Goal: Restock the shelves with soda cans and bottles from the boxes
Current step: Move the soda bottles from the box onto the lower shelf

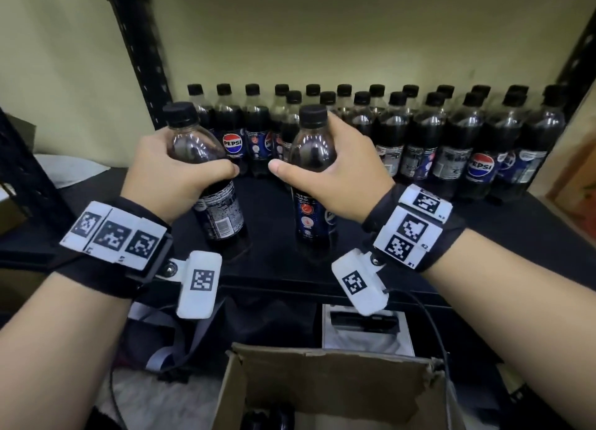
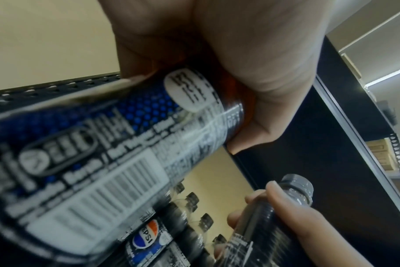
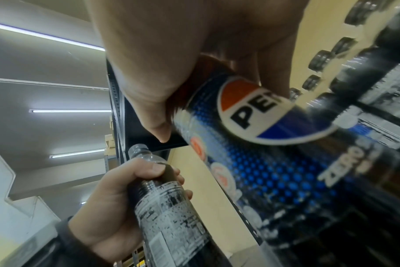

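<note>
Up front, we hold two bottles over the shelf (image 1: 403,236), bare toward its front edge. Our left hand (image 1: 167,175) fingers wrap the left bottle (image 1: 206,178); our right hand (image 1: 342,171) fingers wrap the right bottle (image 1: 314,178). Stocked bottles (image 1: 435,139) crowd twelve o'clock; a box (image 1: 322,384) sits at six.

Left wrist: black strap (image 1: 106,278) — white block of three square black-and-white markers (image 1: 113,235).
Right wrist: matching black strap (image 1: 450,236), white marker block (image 1: 412,226).
Undersides: white tagged camera housings (image 1: 200,284) — thin black cable (image 1: 432,326), right.

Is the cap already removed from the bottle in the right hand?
No, the bottle held by the right hand has its black cap on.
</note>
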The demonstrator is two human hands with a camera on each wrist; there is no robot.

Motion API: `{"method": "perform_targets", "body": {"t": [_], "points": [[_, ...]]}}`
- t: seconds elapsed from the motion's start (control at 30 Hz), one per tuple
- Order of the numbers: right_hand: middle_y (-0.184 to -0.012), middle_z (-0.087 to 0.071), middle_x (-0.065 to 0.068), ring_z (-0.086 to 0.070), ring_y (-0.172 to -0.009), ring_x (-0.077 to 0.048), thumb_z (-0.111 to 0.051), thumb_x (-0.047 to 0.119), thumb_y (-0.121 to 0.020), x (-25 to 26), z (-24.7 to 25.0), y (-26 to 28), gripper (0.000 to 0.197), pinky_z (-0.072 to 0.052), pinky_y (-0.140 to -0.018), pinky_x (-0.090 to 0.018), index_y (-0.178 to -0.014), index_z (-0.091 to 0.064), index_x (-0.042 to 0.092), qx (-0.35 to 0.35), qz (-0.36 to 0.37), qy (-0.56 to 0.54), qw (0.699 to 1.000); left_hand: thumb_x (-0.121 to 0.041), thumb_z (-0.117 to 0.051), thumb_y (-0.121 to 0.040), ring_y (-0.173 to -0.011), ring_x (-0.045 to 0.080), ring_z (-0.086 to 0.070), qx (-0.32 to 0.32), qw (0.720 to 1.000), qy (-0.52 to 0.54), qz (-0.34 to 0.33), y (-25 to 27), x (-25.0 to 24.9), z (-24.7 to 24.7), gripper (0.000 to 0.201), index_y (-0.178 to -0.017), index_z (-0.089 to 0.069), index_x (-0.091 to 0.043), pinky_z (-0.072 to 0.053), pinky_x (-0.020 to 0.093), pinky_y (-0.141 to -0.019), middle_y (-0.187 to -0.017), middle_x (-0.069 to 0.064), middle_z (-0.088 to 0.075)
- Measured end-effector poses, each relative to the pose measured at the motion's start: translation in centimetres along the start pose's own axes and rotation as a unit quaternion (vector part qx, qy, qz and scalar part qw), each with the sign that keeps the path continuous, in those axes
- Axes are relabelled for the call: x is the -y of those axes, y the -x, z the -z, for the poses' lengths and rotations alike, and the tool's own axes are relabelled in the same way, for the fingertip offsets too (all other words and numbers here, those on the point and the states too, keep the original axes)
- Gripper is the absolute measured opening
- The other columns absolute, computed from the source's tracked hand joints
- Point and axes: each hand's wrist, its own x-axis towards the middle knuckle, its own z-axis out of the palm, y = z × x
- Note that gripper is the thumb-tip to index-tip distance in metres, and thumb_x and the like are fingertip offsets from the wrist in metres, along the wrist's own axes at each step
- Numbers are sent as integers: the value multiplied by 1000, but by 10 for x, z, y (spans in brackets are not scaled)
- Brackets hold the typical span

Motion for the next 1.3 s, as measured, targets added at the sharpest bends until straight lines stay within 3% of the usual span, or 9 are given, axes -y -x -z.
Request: {"method": "perform_targets", "body": {"t": [0.23, 0.4, 0.53, 0.7, 0.77, 0.87, 0.97, 1.1, 1.3], "points": [[-101, -69, 19, -63, -96, 8, -78, 59, -78, -37, -13, -6, 51, -51, -86, -14, -117, -59, 33, 7, -19, 34, 999, -27, -87, -59, -71, 7, -69, -87, 995, -53, 23, -4, 27, -6, 33, -85, -68, -19, -54, 27, -69, -76, -9, -73], [-106, -68, 24, -62, -100, 10, -74, 68, -75, -48, -18, -16, 59, -50, -91, -17, -121, -57, 37, 4, -32, 19, 999, -21, -90, -65, -71, -5, -66, -96, 989, -110, 25, -4, 33, -19, 30, -82, -65, -28, -51, 15, -67, -74, -18, -71], [-104, -68, 19, -64, -99, 5, -71, 68, -77, -55, -19, -18, 56, -53, -90, -26, -119, -56, 33, 18, -21, 10, 1000, -30, -91, -68, -82, -6, -68, -74, 992, -99, 32, -5, 32, -28, 35, -91, -66, -34, -52, 14, -75, -86, -19, -73], [-102, -68, 17, -64, -94, 5, -57, 71, -84, -58, -4, -15, 57, -48, -81, -16, -122, -50, 30, 84, -22, 36, 996, -45, -92, -63, -92, -4, -68, -9, 991, -124, 57, -8, 34, -19, 54, -108, -65, -34, -53, 21, -86, -98, -16, -73], [-108, -67, 16, -64, -99, 3, -60, 62, -90, -60, 5, -13, 54, -48, -84, -19, -129, -44, 29, 127, -25, 31, 991, -47, -95, -57, -97, 0, -68, 33, 988, -135, 60, -9, 35, -9, 65, -112, -62, -33, -54, 27, -92, -102, -14, -73], [-110, -66, 18, -64, -101, 4, -72, 33, -90, -64, 17, -10, 54, -49, -87, -21, -132, -40, 32, 172, -14, 36, 984, -51, -95, -46, -105, 2, -68, 108, 985, -124, 58, -10, 31, 11, 81, -117, -60, -35, -50, 29, -100, -110, -14, -73], [-117, -67, 19, -64, -108, 1, -78, 27, -85, -66, 21, -9, 62, -52, -98, -30, -135, -42, 33, 171, -2, 51, 984, -53, -91, -43, -115, 3, -64, 145, 981, -116, 54, -9, 34, 22, 93, -129, -58, -41, -43, 32, -110, -120, -16, -70], [-119, -67, 21, -64, -110, 2, -79, 32, -85, -63, 14, -9, 64, -50, -103, -36, -138, -43, 33, 150, 10, 60, 987, -47, -99, -49, -110, 16, -69, 126, 987, -93, 50, -5, 44, 23, 102, -140, -52, -38, -49, 43, -106, -123, -5, -70], [-117, -66, 22, -63, -104, 6, -77, 39, -84, -62, -11, -22, 69, -51, -91, -18, -142, -41, 29, 126, 8, 88, 988, -24, -96, -61, -97, 9, -70, 95, 989, -108, 35, -21, 50, 6, 82, -131, -55, -38, -56, 35, -96, -112, -9, -68]]}}
